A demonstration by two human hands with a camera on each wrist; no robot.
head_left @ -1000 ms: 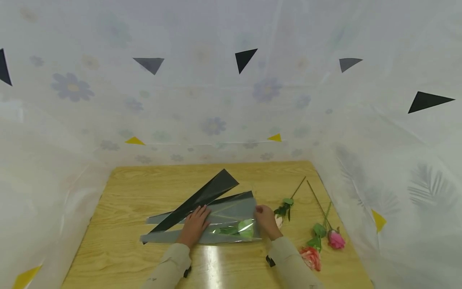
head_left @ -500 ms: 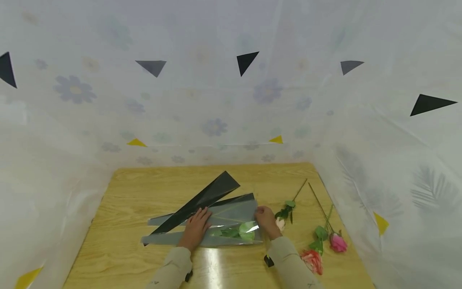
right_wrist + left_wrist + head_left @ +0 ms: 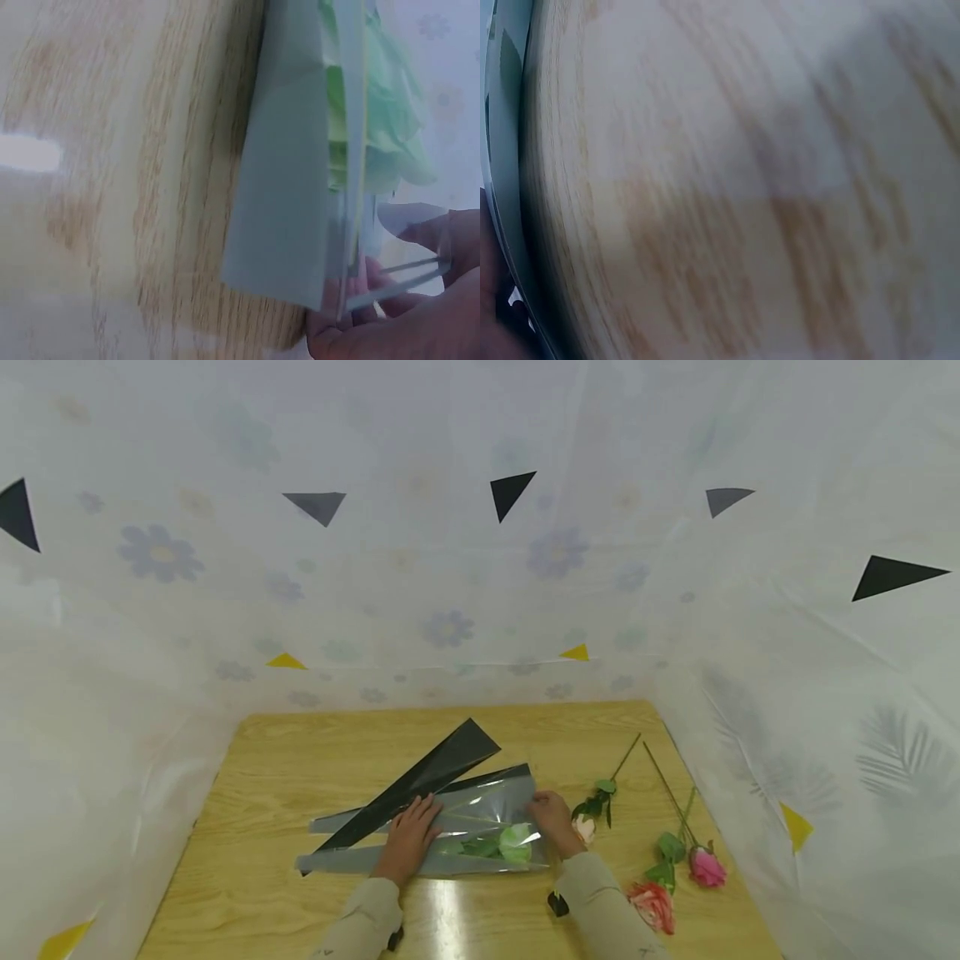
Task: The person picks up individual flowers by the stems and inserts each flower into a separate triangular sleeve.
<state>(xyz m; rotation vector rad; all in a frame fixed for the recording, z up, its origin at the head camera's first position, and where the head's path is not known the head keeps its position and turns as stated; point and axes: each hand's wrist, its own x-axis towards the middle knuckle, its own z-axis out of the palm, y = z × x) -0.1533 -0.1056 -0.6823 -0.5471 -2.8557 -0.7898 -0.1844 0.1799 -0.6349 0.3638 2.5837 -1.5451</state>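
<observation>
A flat, tapering flower sleeve (image 3: 495,795), clear in front and grey behind, lies across the table with its wide mouth to the right. Inside it shows a pale green flower (image 3: 515,842) with leaves. My left hand (image 3: 408,842) rests flat on the sleeve, fingers extended. At the mouth, my right hand (image 3: 553,821) pinches the clear film edge between thumb and fingers. In the right wrist view the film stands raised from the grey sheet (image 3: 289,165), with the green petals (image 3: 386,112) behind it. Only a blurred sliver of the left hand (image 3: 491,300) appears in the left wrist view.
A folded black sleeve (image 3: 442,771) lies slantwise behind my left hand. To the right are loose stemmed flowers: a cream one (image 3: 584,829), a pink rose (image 3: 707,867) and a coral one (image 3: 652,906). White patterned sheeting (image 3: 450,568) walls the wooden table (image 3: 247,893).
The green flower shows slightly farther right in the sleeve, and the film's reflections have shifted. Both hands keep their places on the sleeve. The whole head view has drifted slightly.
</observation>
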